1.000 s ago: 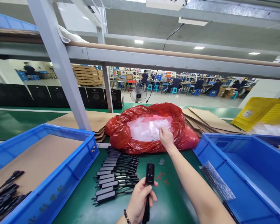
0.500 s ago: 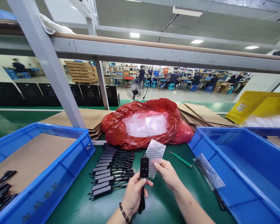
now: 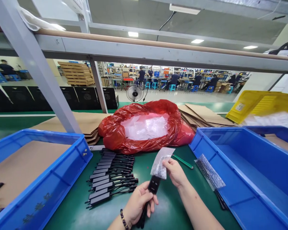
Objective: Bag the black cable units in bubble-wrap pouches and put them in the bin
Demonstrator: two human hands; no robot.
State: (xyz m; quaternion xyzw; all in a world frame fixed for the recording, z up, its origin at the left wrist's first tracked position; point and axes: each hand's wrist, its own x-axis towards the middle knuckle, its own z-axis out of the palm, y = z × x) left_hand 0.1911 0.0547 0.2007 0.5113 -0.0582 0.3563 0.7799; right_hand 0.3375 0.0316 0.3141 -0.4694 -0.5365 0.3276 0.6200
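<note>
My left hand [image 3: 141, 201] is closed around a black device with a cable [image 3: 155, 184], its face up with small light marks on it. My right hand [image 3: 174, 171] pinches the edge of a clear bubble-wrap bag [image 3: 161, 161]. The bag's lower end covers the top of the device. To the left on the green table, a row of similar black devices with cables [image 3: 103, 188] lies side by side. A bubble-wrapped bundle with black cable ends [image 3: 211, 172] lies against the right blue bin.
A red plastic sack [image 3: 110, 134] full of clear bags stands behind my hands. Blue bins stand on the left [image 3: 62, 179] and right [image 3: 230, 179]. A green pen [image 3: 183, 162] lies near my right hand. Cardboard sheets [image 3: 201, 115] and a yellow bin [image 3: 249, 103] are behind.
The bubble-wrap bag has gone from beside the device to over its top end. The device has tilted, and the view has shifted slightly to the right.
</note>
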